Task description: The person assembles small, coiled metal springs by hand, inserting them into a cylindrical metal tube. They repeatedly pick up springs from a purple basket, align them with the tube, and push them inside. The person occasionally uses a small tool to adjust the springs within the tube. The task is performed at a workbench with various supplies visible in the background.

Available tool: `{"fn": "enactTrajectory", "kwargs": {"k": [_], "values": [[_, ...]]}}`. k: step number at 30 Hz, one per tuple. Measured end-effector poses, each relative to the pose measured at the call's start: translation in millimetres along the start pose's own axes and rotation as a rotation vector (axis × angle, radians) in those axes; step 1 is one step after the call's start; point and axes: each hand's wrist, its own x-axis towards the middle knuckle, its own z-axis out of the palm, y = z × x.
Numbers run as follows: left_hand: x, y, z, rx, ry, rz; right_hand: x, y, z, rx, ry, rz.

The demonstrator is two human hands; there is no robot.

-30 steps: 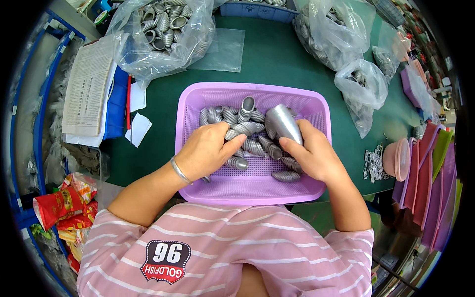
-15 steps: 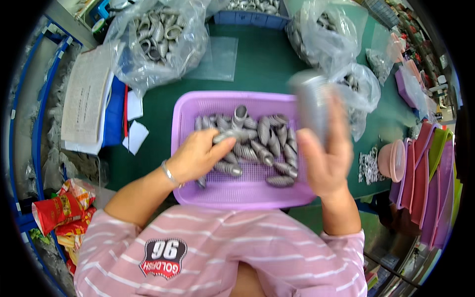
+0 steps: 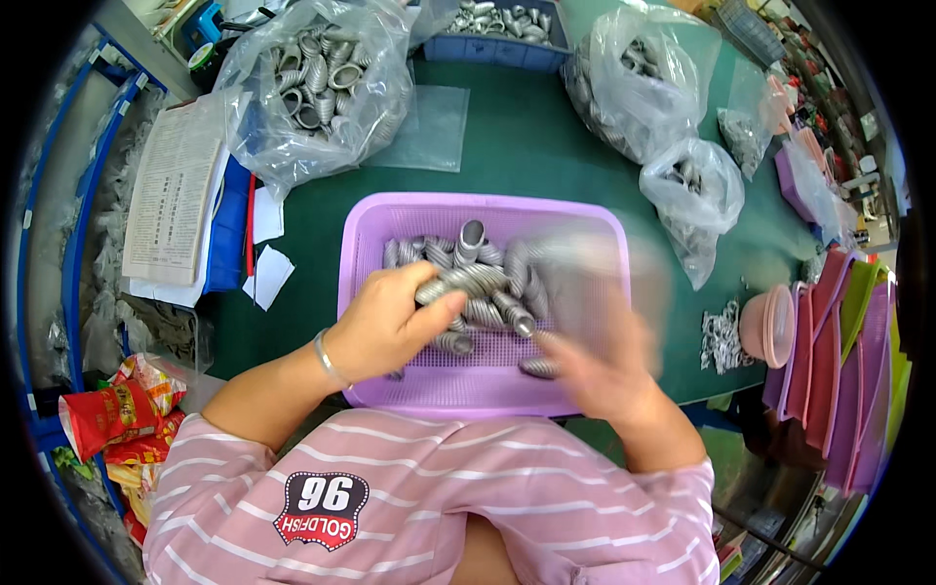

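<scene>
My left hand is closed, thumb and fingers pinching a grey spiral-ribbed metal sleeve that points right across the pile. Beneath and around it, several similar ribbed metal pieces lie in a purple plastic basket in front of me. One piece stands up with its round opening showing. Over the basket's right part, my right hand is smeared by motion. With it is a blurred silver-grey cylinder, which hides the pieces there; its exact kind is unclear.
Clear bags of metal pieces and a blue bin stand along the far side of the green table. Papers lie left. At right are a small pink tub, silvery bits and stacked coloured baskets.
My right hand has swung down and left with the silver-grey cylinder, from above the basket's right rim to over the pieces. My left hand stays about where it was, holding its ribbed sleeve.
</scene>
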Motion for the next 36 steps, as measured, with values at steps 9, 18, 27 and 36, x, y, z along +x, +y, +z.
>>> {"fn": "enactTrajectory", "kwargs": {"k": [9, 18, 27, 36], "values": [[-4, -15, 1, -0.182, 0.018, 0.004, -9, 15, 18, -0.180, 0.271, -0.297], [-4, -7, -24, -0.060, 0.014, -0.070, 6, 23, 11, -0.531, 0.151, 0.091], [-1, -14, 2, 0.086, -0.163, 0.469, 20, 13, 26, -0.284, -0.167, -0.298], [-1, -7, 2, -0.006, -0.226, 0.262, 20, 16, 36, -0.351, -0.074, -0.375]]}}
